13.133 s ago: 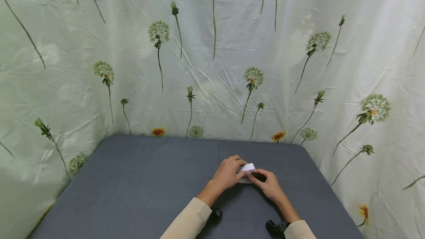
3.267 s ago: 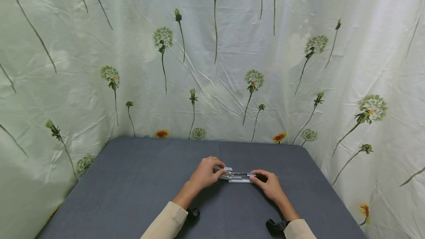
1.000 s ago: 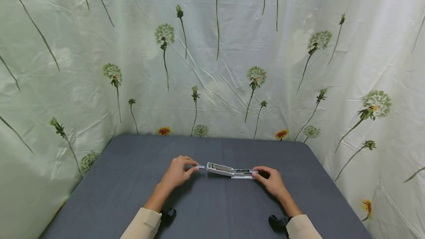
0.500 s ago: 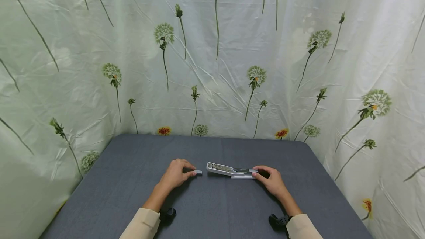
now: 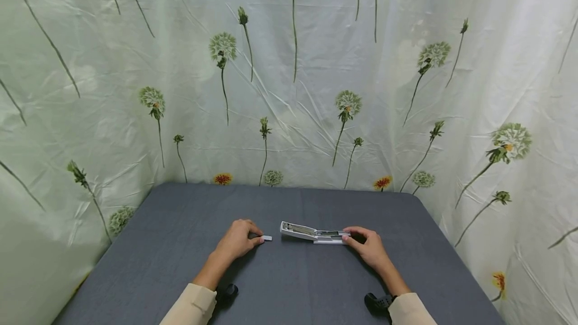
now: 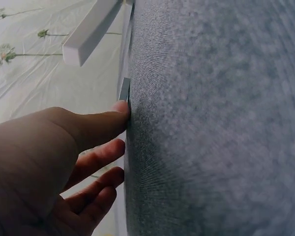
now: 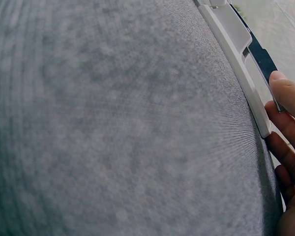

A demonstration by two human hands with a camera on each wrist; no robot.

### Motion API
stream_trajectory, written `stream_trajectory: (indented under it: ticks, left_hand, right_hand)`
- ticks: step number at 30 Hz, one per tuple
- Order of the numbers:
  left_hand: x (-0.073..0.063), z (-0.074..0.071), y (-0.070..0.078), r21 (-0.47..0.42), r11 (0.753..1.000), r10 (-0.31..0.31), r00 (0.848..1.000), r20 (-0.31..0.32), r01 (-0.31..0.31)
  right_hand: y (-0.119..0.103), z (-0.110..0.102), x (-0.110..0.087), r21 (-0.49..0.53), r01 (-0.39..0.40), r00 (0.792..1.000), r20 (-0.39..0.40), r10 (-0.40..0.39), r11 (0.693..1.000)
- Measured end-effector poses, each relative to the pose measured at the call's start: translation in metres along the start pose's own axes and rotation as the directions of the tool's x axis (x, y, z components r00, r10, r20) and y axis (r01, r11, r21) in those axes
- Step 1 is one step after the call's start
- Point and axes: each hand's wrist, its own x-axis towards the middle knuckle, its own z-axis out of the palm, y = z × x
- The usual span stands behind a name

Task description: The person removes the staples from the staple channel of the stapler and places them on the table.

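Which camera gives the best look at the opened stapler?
The head view: the white stapler shows almost whole, with only the end in the right hand partly hidden. The left wrist view catches just its raised end; the right wrist view shows the gripped end closer, but crops the rest.

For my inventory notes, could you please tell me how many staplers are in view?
1: the opened stapler on the grey table, its right end held by the right hand. No other shows, and none seems hidden.
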Motion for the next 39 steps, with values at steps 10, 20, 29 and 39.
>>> stream_trajectory:
  ticks: [10, 20, 29, 39]
  left_hand:
    - [0.0015, 0.0018, 0.0010, 0.014, 1.000, -0.027, 1.000, 0.003, 0.027]
    - [0.0002, 0.0002, 0.0018, -0.001, 0.999, -0.052, 0.998, 0.025, 0.052]
    - [-0.0023, 0.0020, 0.0011, -0.009, 0.997, -0.080, 0.997, 0.018, 0.080]
    - [-0.0046, 0.0024, -0.0023, -0.027, 0.998, -0.064, 0.998, 0.025, 0.065]
  right_hand:
    - [0.0001, -0.0009, 0.0002, -0.003, 0.006, 1.000, 0.001, -0.006, 1.000]
    - [-0.0008, -0.0005, -0.0002, 0.004, 0.004, 1.000, -0.001, -0.004, 1.000]
    - [-0.0005, -0.0018, -0.0002, 0.007, 0.017, 1.000, 0.009, -0.017, 1.000]
    - [-0.0034, -0.0023, -0.0009, -0.010, 0.018, 1.000, 0.005, -0.018, 1.000]
